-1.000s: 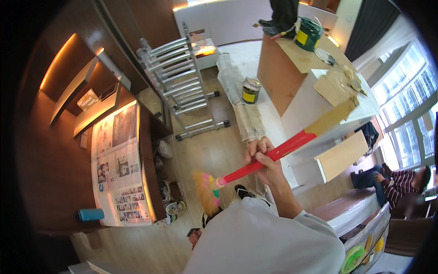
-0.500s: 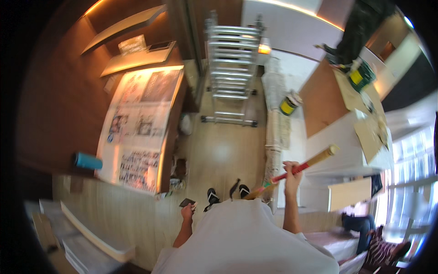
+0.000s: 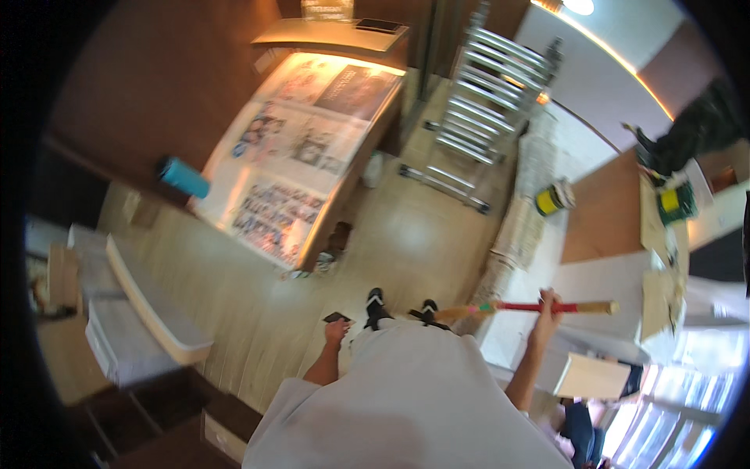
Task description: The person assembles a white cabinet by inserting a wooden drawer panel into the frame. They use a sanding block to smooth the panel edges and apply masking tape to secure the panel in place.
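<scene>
My right hand (image 3: pixel 548 306) is closed round a long red-and-tan stick (image 3: pixel 512 306), held almost level to the right of my body. Its left end runs down towards my feet, with a green band near there; I cannot tell whether it is a broom. In my left hand (image 3: pixel 336 331) a small dark flat piece (image 3: pixel 337 317) is pinched, well out to the left over the floor. What kind of piece it is, I cannot make out. My white top (image 3: pixel 406 399) hides the floor below me.
A sheet-covered counter (image 3: pixel 312 148) stands ahead left, with a blue bottle (image 3: pixel 184 177) at its edge. Farther off is a metal ladder (image 3: pixel 484 102). Paint tins (image 3: pixel 551 200) sit on the right ledge. White drawers (image 3: pixel 129 336) lie left; a seated person (image 3: pixel 582 430) is lower right.
My view has turned left, so the counter and ladder shift rightwards. The stick, slanted up to the right before, now lies nearly level. Both hands keep their hold.
</scene>
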`<state>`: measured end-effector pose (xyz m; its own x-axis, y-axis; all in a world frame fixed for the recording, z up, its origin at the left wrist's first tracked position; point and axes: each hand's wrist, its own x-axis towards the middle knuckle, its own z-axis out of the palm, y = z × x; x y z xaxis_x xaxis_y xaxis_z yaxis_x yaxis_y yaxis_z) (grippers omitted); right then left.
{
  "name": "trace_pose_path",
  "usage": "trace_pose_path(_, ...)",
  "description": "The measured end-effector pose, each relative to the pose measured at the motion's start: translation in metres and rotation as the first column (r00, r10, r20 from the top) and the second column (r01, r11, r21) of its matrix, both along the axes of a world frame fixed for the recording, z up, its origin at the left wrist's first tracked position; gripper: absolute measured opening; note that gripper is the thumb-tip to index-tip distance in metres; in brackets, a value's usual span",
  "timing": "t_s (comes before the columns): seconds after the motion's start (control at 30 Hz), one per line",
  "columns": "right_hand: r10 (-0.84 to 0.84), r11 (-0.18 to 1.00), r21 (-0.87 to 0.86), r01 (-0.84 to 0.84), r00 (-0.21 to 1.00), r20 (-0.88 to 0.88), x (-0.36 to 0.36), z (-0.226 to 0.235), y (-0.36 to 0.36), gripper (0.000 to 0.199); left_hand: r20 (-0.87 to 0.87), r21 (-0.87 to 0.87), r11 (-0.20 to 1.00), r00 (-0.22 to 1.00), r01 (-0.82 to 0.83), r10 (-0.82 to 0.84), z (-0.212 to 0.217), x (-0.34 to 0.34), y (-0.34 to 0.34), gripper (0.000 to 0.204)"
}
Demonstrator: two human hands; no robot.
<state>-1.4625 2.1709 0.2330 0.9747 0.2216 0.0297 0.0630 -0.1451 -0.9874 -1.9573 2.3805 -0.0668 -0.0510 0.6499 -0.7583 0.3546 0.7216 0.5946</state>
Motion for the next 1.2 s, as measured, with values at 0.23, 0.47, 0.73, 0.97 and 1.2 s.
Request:
trace_pose_path(0.23, 0.202, 0.715, -0.697, -0.050, 0.970, 0.138, 0.019, 0.028, -0.032, 0.041, -0.001, 0.166, 0.939, 0.952, 0.301, -0.305, 0.006, 0.005, -0.001, 0.035)
trace_pose_path(0.47, 0.403, 0.887, 0.009, -0.462, 0.764, -0.504, -0.031, 0.042, -0.039, 0.044, -0.102, -0.056, 0.965, 0.960, 0.257, -0.262, 0.019, -0.009, -0.003, 0.033)
trace_pose_path(0.73, 0.529, 0.834, 0.426, -0.352, 0.731, -0.431, -0.049, 0.092, -0.053, 0.069, -0.027, 0.191, 0.872, 0.891, 0.450, -0.453, 0.001, -0.022, 0.013, 0.033)
trace_pose_path(0.97, 0.329, 0.939, 0.241, -0.246, 0.845, -0.422, -0.074, 0.120, -0.090, 0.073, 0.038, 0.018, 0.862, 0.861, 0.507, -0.507, 0.014, -0.011, 0.056, 0.034)
trace_pose_path(1.2, 0.389, 0.904, -0.083, -0.418, 0.888, -0.245, -0.055, 0.106, -0.106, 0.027, -0.008, -0.245, 0.946, 0.975, 0.211, -0.220, 0.022, 0.011, 0.106, 0.038)
